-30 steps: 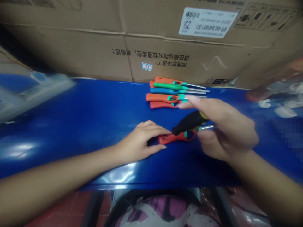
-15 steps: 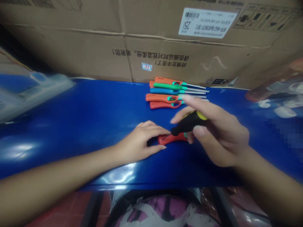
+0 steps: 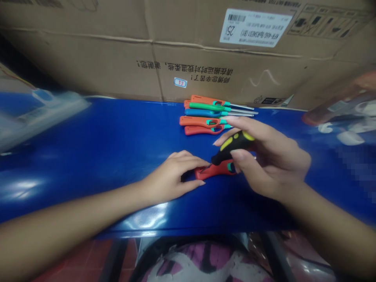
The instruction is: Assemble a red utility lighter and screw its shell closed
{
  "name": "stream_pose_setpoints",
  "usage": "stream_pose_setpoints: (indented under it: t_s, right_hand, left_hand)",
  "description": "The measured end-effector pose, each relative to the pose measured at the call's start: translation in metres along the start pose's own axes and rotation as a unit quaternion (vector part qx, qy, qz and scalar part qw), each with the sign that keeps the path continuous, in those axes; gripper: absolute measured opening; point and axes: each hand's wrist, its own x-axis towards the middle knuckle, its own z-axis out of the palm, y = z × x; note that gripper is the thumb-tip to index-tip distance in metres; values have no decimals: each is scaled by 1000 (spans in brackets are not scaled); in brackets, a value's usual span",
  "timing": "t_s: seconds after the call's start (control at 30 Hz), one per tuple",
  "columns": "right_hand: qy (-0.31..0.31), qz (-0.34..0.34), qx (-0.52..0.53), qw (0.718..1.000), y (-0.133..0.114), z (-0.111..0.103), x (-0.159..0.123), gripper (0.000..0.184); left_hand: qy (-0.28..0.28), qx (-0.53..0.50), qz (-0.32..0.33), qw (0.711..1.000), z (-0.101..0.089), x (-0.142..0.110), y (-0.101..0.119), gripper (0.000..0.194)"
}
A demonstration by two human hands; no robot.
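A red long-nosed gas lighter (image 3: 219, 169) lies on the blue table in front of me. My left hand (image 3: 172, 175) is closed at its butt end, thumb on the near side and fingers on the far side. Fingers wrapped round the black and yellow handle, my right hand (image 3: 274, 162) holds a screwdriver (image 3: 227, 150) at a slant over the lighter. The screwdriver's thin tip meets the top of the lighter near its butt end. The right fingers hide much of the lighter's nose.
Several gas lighters in orange, green, blue and red (image 3: 202, 113) lie in a pile beyond my hands. A big cardboard box (image 3: 102, 62) stands behind them. To the left is a blurred pale object (image 3: 58, 113); at the right, white pieces (image 3: 351, 137) lie beside a blurred reddish object.
My right thumb and fingers have shifted on the screwdriver handle, showing more of its yellow patches. The left hand stays on the lighter, and the tip keeps its place.
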Motion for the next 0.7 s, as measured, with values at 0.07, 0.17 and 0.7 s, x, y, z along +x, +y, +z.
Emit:
stream_pose_setpoints:
  t_s: [0.07,0.17,0.7]
  right_hand:
    - [36,-31,-63,997,1,1,2,45]
    - [14,-12,-69,997,2,-1,3,45]
    - [-17,-72,-56,996,1,-3,4,42]
  left_hand:
    - [2,3,1,1000,0,0,0,38]
    - [2,7,0,1000,1,1,-2,38]
    - [3,-2,0,1000,1,0,0,36]
